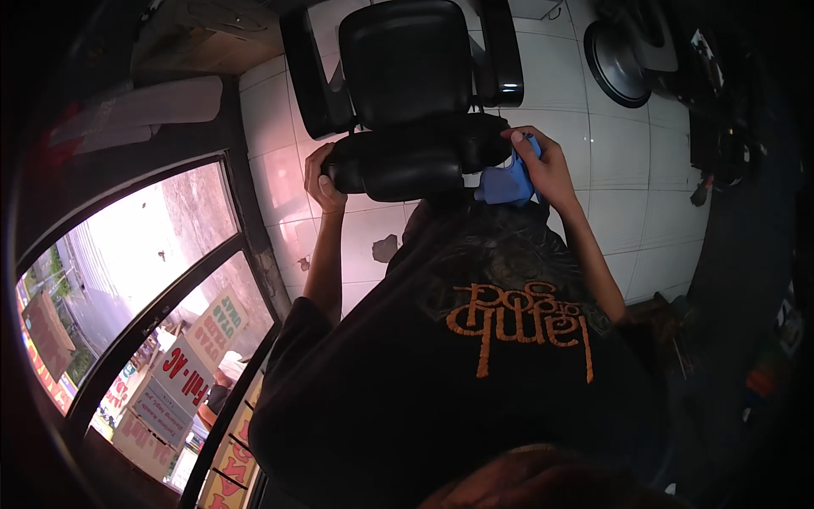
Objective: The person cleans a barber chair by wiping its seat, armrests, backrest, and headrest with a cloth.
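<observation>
The chair (407,89) has a smooth, glossy, leather-like covering; blue item (509,184), smooth plastic; floor (623,153), glossy tile; shirt (381,365), matt cloth.

1. chair (405,59): solid black.
2. handheld item (506,185): plain blue.
3. shirt (407,399): black with orange lettering.
4. floor tiles (615,153): white, gridded by darker lines, pinkish at left.
5. window sign (182,373): white with red letters.
6. lower sign (231,467): yellow with red letters.

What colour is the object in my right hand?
The object in your right hand is blue; the head view shows it best.
</observation>
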